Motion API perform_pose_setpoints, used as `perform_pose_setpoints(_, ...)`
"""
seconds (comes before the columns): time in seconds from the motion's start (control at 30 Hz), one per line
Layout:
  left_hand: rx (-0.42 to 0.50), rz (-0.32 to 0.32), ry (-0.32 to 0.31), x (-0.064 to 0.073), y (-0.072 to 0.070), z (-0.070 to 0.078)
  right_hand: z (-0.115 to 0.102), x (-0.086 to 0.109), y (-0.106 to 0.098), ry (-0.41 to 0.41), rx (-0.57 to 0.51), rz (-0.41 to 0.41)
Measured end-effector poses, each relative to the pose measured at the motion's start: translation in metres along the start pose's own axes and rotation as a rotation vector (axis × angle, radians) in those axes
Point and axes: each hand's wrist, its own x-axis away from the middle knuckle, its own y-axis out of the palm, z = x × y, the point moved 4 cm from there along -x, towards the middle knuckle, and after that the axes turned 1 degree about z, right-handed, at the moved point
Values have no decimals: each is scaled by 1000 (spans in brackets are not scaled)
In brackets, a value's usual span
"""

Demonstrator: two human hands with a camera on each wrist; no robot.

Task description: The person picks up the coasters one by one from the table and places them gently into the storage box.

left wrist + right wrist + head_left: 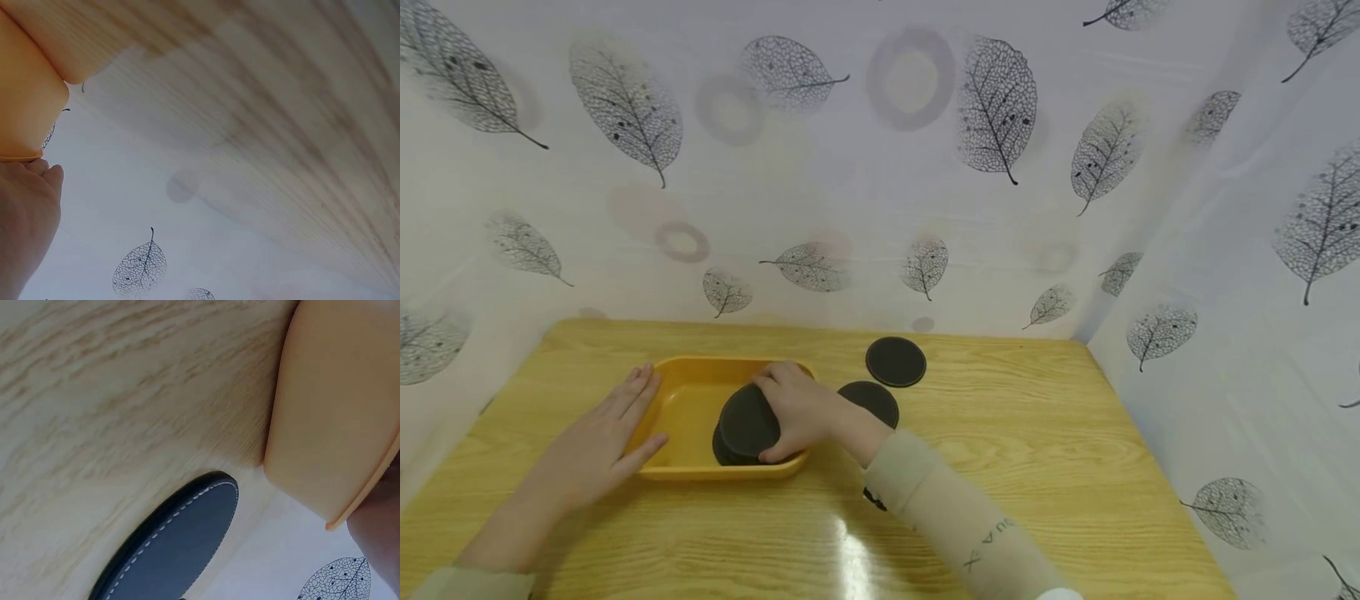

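Note:
A yellow-orange plastic tray (685,417) stands on the wooden table, its outer wall (337,406) also showing in the right wrist view. My left hand (597,437) rests on the tray's left rim with fingers fairly straight and the thumb reaching over the edge. In the tray's right end, my right hand (797,408) holds a round black coaster (748,421) between thumb and fingers. Beneath it shows the edge of another dark coaster (721,450); how many lie there is hidden. In the right wrist view the right hand (378,531) is partly cut off beyond the rim.
Right of the tray, a stitched black coaster (872,402) lies partly behind my right wrist. Another coaster (896,362) lies farther back on the table (1015,417). A leaf-patterned white sheet (850,183) hangs behind the table and along its right side.

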Motion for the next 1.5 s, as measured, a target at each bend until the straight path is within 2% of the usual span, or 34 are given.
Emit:
perform_pose_setpoints(0.3, -6, -14, -8, 1, 0, 0, -8, -1, 6, -9, 195, -26)
perform_pose_setpoints(0.7, -5, -34, -18, 0, 0, 1, -9, 1, 7, -15, 201, -52)
perform_pose_setpoints(0.97, -3, -29, -17, 1, 1, 0, -7, 3, 6, -21, 132, -21)
perform_pose_setpoints(1.13, 1, -30, -24, 1, 1, 0, -4, 3, 5, -8, 49, -8)
perform_pose_setpoints(1.37, -7, -23, -17, 1, 1, 0, 3, 5, 2, -36, -57, 49)
perform_pose_setpoints(1.5, -8, -28, -21, 2, 1, 0, 10, 11, -1, -8, -150, 62)
